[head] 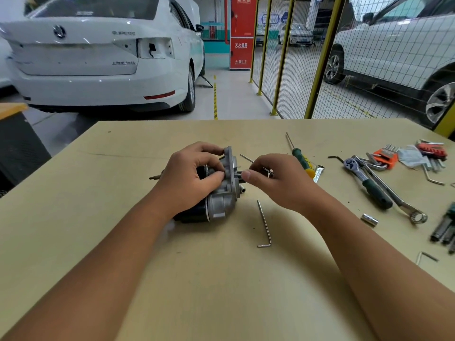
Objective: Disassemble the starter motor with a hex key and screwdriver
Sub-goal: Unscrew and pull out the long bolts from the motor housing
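Left hand (194, 178) grips the motor (216, 193), axis left-right; right hand (273, 180) pinches a hex key (253, 162) at its right end face.

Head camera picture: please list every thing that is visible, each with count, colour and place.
starter motor: one, silver and black, table centre
thin hex key: one, dark, at the motor's right face
loose hex key: one, silver, table, right of the motor
screwdriver: one, green and yellow, right of centre
ratchet: one, chrome with dark grip, right side
ring spanner: one, chrome, beside the ratchet
socket: one, chrome, below the spanner
hex key sets: two, orange and red holders, far right
table: one, tan
cars: two near, white, behind the table
left hand: grips the motor
right hand: pinches the thin hex key
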`<state>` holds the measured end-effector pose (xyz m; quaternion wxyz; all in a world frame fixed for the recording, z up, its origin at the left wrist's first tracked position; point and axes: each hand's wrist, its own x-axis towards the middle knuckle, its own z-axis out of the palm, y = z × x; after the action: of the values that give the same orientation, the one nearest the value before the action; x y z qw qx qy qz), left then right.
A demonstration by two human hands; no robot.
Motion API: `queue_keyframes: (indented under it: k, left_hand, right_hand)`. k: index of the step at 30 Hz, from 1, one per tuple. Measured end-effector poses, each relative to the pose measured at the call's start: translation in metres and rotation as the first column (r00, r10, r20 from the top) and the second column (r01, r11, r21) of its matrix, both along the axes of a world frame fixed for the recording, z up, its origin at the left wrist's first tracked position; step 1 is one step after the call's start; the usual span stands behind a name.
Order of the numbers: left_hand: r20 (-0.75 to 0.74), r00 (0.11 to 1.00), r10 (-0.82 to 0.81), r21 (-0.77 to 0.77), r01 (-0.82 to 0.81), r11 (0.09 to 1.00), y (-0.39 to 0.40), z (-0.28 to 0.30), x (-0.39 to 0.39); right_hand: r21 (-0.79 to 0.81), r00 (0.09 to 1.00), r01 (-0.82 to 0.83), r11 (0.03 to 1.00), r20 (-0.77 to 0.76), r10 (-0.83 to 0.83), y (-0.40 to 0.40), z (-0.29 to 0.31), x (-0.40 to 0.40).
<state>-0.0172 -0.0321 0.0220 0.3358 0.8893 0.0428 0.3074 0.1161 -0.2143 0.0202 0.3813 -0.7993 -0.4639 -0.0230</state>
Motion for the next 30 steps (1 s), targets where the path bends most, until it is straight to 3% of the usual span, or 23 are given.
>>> queue_keyframes:
  k: [11, 16, 18, 20, 22, 24, 27, 30]
  left_hand:
    - [-0.002, 1.0, -0.001, -0.003, 0.001, 1.0, 0.002, -0.001, 0.0]
    - [-0.008, 1.0, -0.029, 0.038, 0.029, 0.999, 0.002, -0.001, -0.002]
    - [-0.061, 0.995, -0.079, 0.058, 0.083, 0.995, 0.003, 0.004, -0.005]
    - [-0.241, 0.965, -0.102, 0.126, 0.136, 0.983, 0.009, 0.009, -0.011]
    - [-0.433, 0.9, -0.055, 0.252, 0.179, 0.951, 0.015, 0.012, -0.017]
    - [-0.52, 0.853, 0.03, 0.362, 0.189, 0.913, 0.018, 0.01, -0.02]
    - [-0.481, 0.872, 0.094, 0.426, 0.139, 0.894, 0.014, 0.008, -0.018]
    - [-0.416, 0.908, 0.05, 0.43, 0.148, 0.891, 0.014, 0.007, -0.018]
  right_hand:
    - [0.026, 0.999, -0.028, 0.999, -0.019, 0.028, 0.001, 0.001, 0.003]
    - [0.037, 0.999, 0.05, 0.998, -0.001, -0.05, -0.013, 0.001, 0.023]
    - [-0.01, 0.993, 0.118, 0.993, -0.005, -0.118, -0.019, 0.001, 0.034]
    - [-0.107, 0.981, 0.194, 0.975, 0.01, -0.194, -0.022, -0.001, 0.043]
    - [-0.231, 0.968, 0.246, 0.941, 0.02, -0.249, -0.024, -0.003, 0.047]
    - [-0.338, 0.967, 0.238, 0.911, -0.004, -0.255, -0.024, -0.006, 0.047]
    - [-0.42, 0.973, 0.2, 0.885, -0.02, -0.229, -0.023, -0.008, 0.042]
    - [-0.467, 0.976, 0.195, 0.862, 0.008, -0.216, -0.023, -0.006, 0.038]
